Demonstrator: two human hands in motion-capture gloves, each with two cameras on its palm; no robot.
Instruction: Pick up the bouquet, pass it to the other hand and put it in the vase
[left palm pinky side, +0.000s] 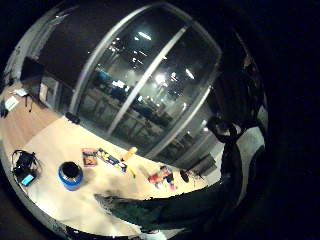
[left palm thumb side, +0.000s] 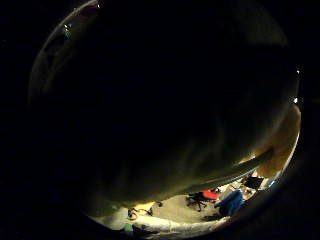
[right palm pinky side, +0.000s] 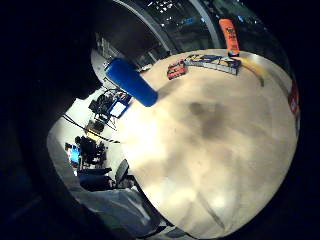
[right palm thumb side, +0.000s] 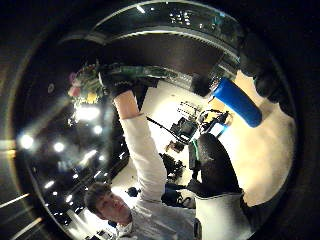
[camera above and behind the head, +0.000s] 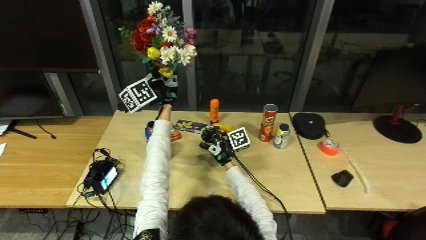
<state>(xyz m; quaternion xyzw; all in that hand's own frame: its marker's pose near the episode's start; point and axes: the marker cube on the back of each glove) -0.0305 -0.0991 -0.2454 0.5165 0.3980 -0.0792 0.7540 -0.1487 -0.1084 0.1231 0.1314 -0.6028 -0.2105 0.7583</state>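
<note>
Outside view: left hand raised high above the tabletop's far edge, gripping the bouquet by its stems, right hand low over the tabletop, grip unclear; right thumb side palm view: blue vase upright on the tabletop.

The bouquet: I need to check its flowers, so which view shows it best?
The outside view: the bouquet is raised high in the left hand, blooms all visible. The right thumb side palm view shows it small and distant; the other palm views show only dark stems or nothing.
</note>
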